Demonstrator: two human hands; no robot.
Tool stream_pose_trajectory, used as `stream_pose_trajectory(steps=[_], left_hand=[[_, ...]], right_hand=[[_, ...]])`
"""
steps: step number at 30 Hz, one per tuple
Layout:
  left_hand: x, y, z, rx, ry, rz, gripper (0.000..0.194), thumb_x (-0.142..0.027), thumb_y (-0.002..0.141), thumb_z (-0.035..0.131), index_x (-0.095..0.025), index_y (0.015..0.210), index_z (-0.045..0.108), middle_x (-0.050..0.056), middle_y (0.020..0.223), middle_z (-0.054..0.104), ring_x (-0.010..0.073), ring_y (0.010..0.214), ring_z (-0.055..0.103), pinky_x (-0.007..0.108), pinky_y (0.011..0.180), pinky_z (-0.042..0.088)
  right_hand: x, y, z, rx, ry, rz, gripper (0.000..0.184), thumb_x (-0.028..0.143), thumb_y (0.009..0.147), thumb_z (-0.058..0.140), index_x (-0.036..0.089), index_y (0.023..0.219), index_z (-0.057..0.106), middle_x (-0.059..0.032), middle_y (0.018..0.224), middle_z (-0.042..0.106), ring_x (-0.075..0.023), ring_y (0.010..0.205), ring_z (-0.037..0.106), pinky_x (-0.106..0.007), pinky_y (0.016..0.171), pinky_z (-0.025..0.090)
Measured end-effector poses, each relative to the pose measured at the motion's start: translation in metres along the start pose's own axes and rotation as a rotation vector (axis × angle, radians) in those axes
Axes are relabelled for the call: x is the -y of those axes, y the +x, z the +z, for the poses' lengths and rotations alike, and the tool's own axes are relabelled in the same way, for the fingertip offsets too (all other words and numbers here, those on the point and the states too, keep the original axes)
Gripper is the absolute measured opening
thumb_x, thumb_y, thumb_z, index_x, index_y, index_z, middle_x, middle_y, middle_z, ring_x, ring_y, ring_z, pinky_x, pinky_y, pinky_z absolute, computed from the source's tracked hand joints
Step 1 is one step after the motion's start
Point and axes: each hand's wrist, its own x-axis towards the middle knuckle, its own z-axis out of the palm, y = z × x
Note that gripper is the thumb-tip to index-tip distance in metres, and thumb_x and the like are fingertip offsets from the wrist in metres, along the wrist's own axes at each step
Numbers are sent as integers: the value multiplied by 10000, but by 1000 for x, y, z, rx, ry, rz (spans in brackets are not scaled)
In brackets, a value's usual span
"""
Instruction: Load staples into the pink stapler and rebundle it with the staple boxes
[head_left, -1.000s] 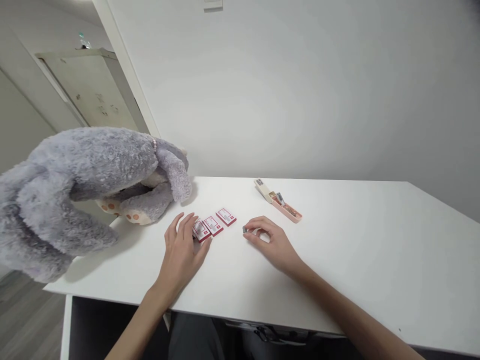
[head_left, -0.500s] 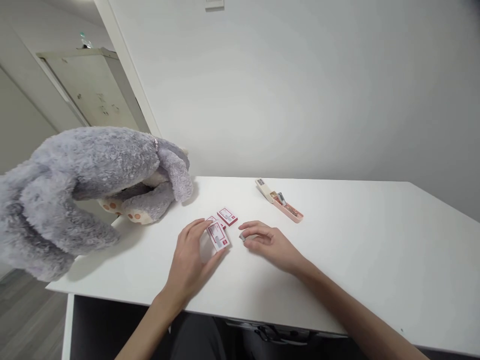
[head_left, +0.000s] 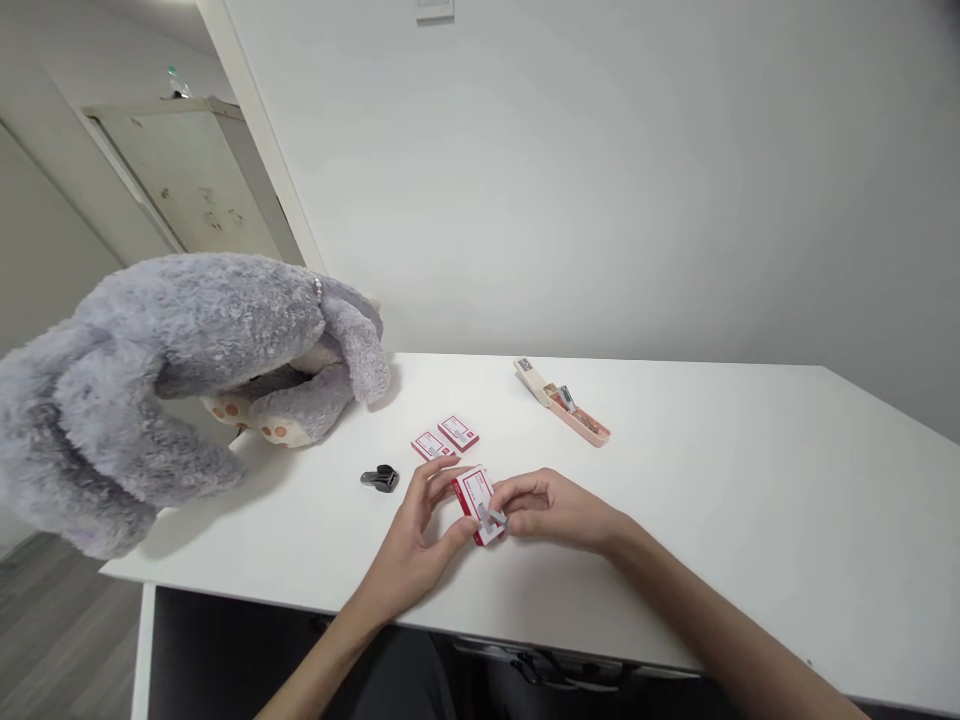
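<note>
A small red-and-white staple box (head_left: 474,490) is gripped between the thumb and fingers of my left hand (head_left: 420,552), tilted above the white table. My right hand (head_left: 553,512) pinches a short grey strip of staples (head_left: 498,518) against the near end of that box. Behind my left fingers lies a second staple box (head_left: 430,444), its near edge partly covered by them. A third staple box (head_left: 458,433) lies just beyond it to the right. To the left of my left hand rests a black staple remover (head_left: 381,478).
An open pink-and-cream case (head_left: 577,420) with small items inside lies toward the back of the white table (head_left: 720,480). A big grey plush toy (head_left: 202,330) takes up the table's left end. The wall (head_left: 600,180) rises behind the table.
My left hand has picked up the nearest staple box and carried it right, to my right hand. The staple remover has come into full view. The staple strip now meets the box.
</note>
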Motion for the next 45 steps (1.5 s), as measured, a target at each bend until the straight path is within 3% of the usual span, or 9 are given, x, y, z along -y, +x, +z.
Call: stream_pose_trajectory(steps=[3, 7, 11, 16, 21, 25, 32, 36, 45], left_hand=[[3, 1, -1, 77, -116, -59, 452, -344, 952, 704, -267, 1333, 475, 96, 1199, 664, 249, 1168, 618, 393, 1026, 459], [5, 4, -2, -4, -130, -6, 384, -297, 853, 817, -242, 1134, 562, 41, 1037, 643, 206, 1027, 614, 338, 945, 472], [3, 8, -1, -129, -160, 14, 398, -305, 789, 865, -234, 1053, 575, 29, 1026, 639, 201, 997, 616, 332, 922, 489], [-4, 10, -2, -243, -153, -11, 313, -363, 822, 830, -234, 999, 606, 27, 1013, 683, 215, 1013, 640, 360, 953, 504], [-6, 8, -1, -264, -121, -50, 298, -370, 827, 825, -228, 1000, 628, 38, 1026, 713, 236, 1045, 660, 394, 979, 509], [-3, 6, 2, -258, -42, -26, 293, -304, 803, 851, -215, 875, 582, 40, 1055, 704, 230, 1089, 659, 385, 1027, 488], [1, 5, 5, -257, -135, -62, 481, -282, 793, 856, -254, 1137, 520, 45, 1240, 641, 230, 1090, 708, 370, 947, 574], [3, 6, 5, -258, -123, -80, 596, -296, 806, 841, -274, 1276, 476, 60, 1256, 639, 220, 1053, 716, 369, 921, 590], [4, 8, 3, -284, -129, -136, 562, -345, 786, 850, -257, 1250, 546, 73, 1351, 607, 228, 1087, 708, 355, 945, 593]], right_hand=[[2, -1, 0, 56, 22, 0, 379, 492, 791, 851, 188, 1003, 772, -61, 1004, 744, -204, 950, 694, -346, 900, 523], [2, 0, 1, 64, 2, -21, 349, 473, 807, 841, 201, 1013, 768, -47, 988, 735, -191, 941, 682, -337, 896, 519], [4, 2, 2, 27, -3, -37, 357, 486, 804, 836, 207, 1017, 771, -64, 1052, 745, -204, 960, 687, -367, 914, 530], [4, 3, 2, -74, 22, -76, 347, 486, 811, 826, 211, 1015, 776, -99, 1348, 681, -235, 1084, 689, -424, 985, 531], [-3, 5, -2, -228, -12, -118, 299, 463, 853, 799, 224, 1029, 762, -80, 1385, 651, -233, 1158, 666, -431, 1047, 508], [-8, 6, -2, -287, -85, -171, 317, 489, 853, 791, 235, 1039, 756, -82, 1366, 634, -234, 1136, 663, -403, 964, 558], [-7, 7, 5, -356, -382, -244, 237, 404, 854, 802, 256, 1037, 774, -67, 1314, 630, -160, 913, 665, -361, 904, 560], [-8, 7, 5, -441, -518, -308, 197, 373, 873, 781, 251, 1027, 769, -75, 1241, 654, -195, 998, 655, -345, 863, 550], [-10, 8, 5, -452, -512, -294, 244, 399, 895, 749, 244, 1080, 714, -64, 1176, 675, -196, 961, 663, -328, 799, 541]])
